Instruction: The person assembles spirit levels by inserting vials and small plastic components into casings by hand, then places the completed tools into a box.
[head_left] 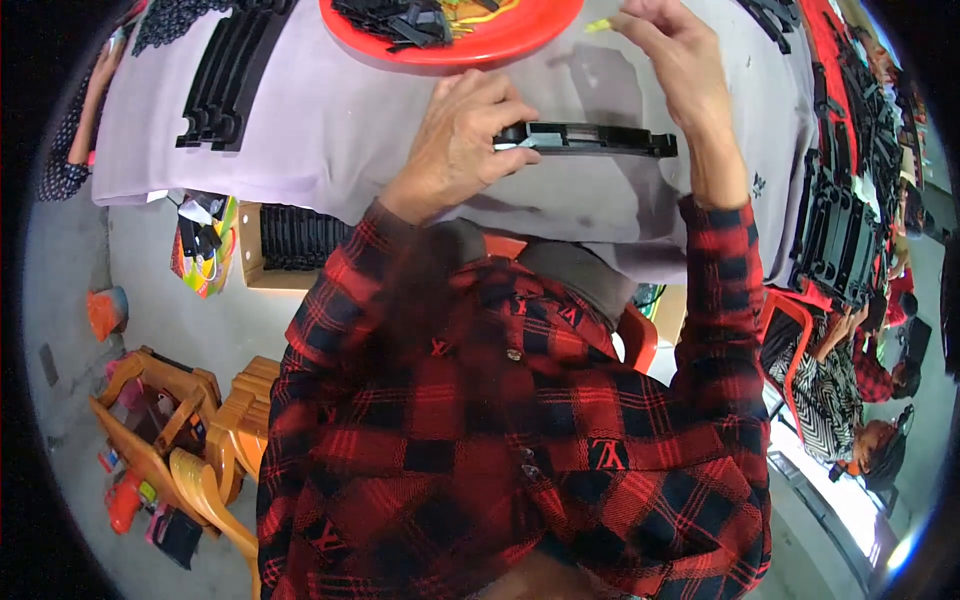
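Gripped at its left end by my left hand (465, 135), a long black plastic part (605, 139) lies crosswise above the cloth-covered table (330, 130). A pale strip shows on the part beside my thumb. Farther right and higher, my right hand (675, 50) pinches a small yellow strip (598, 25) between thumb and fingertips, apart from the black part. Just beyond my left hand sits a red plate (470, 50), cut off by the upper edge. Small black pieces (405, 25) and some yellow strips (480, 12) lie in it.
Several long black parts (225, 90) lie at the table's left, with more stacked (835, 240) at the right. Below the left table edge stands a cardboard box (265, 270) of black parts. Wooden furniture (160, 405) is at lower left. Other people (880, 445) sit along the right.
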